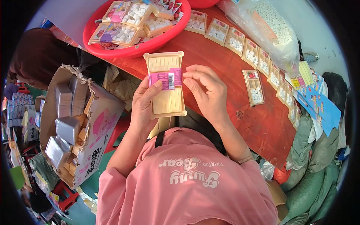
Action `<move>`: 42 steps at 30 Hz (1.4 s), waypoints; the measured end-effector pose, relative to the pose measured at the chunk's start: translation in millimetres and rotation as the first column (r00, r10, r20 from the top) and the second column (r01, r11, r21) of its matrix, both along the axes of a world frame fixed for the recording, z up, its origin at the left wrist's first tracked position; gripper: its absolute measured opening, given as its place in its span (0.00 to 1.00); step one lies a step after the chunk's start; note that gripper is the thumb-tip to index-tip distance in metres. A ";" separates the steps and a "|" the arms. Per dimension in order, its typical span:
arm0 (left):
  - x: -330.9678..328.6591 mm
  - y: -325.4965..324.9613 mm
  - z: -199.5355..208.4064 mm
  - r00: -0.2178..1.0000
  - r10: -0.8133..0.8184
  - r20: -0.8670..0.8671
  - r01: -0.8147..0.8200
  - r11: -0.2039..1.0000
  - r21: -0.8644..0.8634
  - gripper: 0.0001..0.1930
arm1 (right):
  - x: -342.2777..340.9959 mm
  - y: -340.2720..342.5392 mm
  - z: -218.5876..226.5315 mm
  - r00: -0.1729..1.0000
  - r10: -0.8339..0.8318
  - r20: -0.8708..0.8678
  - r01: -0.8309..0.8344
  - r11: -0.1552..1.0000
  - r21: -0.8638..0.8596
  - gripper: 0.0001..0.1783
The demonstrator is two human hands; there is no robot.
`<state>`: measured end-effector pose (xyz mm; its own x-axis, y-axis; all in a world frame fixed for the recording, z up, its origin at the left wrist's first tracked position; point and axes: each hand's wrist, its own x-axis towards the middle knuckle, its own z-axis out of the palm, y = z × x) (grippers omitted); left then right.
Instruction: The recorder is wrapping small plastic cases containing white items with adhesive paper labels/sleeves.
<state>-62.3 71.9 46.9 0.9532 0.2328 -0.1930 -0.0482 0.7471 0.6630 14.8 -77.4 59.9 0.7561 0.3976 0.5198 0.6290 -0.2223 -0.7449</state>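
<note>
In my left hand (144, 99) is a cream plastic candy tray (167, 103), its underside facing me. A purple paper band (165, 80) with a barcode wraps its middle, and my left thumb presses on it. My right hand (206, 90) is beside the tray's right edge. Its thumb and index finger curl toward the band's end, the other fingers bent; whether they touch it or pinch anything small is unclear. On the red table (221, 75), to the right, lies a single filled tray (253, 87) with white candies and a red packet.
A red basin (138, 47) of banded trays stands at the far left. Filled trays (235, 40) line the table's far edge in a curve. Behind them lies a clear bag of white candies (270, 26). At left, a cardboard box (93, 150) holds stacked clear plastic pieces. Blue and yellow cards (318, 99) sit at right.
</note>
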 end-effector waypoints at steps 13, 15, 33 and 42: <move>12.7 22.4 30.3 0.979 0.121 0.165 -0.189 0.842 0.506 0.18 | 0.4 10.8 15.8 0.997 -0.007 -0.071 0.016 0.992 0.126 0.13; 30.0 45.4 57.5 0.927 0.230 0.295 -0.367 0.402 0.839 0.21 | 5.8 3.2 8.5 0.999 -0.037 0.002 0.037 0.990 0.135 0.15; 184.9 170.3 75.4 0.891 0.232 0.390 -0.046 -0.809 0.586 0.21 | -24.5 -5.7 -24.6 0.983 0.089 -0.161 -0.094 0.995 -0.026 0.09; -6.1 40.3 -11.3 0.997 -0.071 0.034 -0.071 -0.607 0.791 0.15 | -41.3 -10.5 -62.8 0.951 0.230 -0.209 -0.274 0.936 -0.219 0.11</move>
<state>-68.4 112.1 35.6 0.9406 -0.0564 0.3347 -0.1243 -0.9748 0.1851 -26.5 -87.9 -2.9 0.6852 0.6841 0.2502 0.5507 -0.2617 -0.7926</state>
